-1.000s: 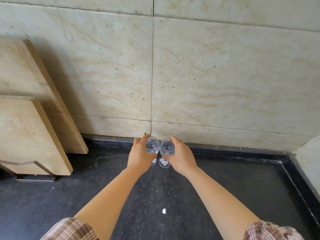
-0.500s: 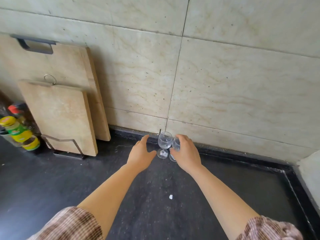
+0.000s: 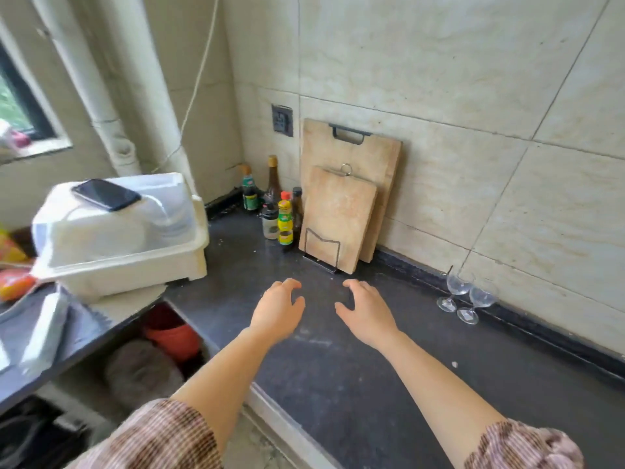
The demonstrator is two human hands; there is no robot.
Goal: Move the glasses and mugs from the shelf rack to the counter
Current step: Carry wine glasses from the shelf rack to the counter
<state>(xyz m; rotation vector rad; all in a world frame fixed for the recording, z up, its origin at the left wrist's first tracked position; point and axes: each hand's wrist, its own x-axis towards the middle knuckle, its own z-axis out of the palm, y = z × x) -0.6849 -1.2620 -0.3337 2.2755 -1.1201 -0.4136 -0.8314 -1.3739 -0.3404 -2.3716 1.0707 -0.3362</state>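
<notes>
Both hands withdrawn | left hand, right hand spread, empty | two glasses on counter

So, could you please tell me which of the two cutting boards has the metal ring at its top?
The smaller cutting board, standing in front inside the wire stand, has the ring; the larger cutting board behind it has a dark bar handle instead.

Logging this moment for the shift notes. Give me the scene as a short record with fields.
place: dark counter against a tiled wall
glasses: two wine glasses upright on the counter by the wall, side by side
left hand: empty, fingers curled, above the counter
right hand: empty, fingers curled, above the counter
boards: two cutting boards leaning on the wall
bottles: cluster left of the boards
bin: white lidded bin at left, phone on top
</notes>
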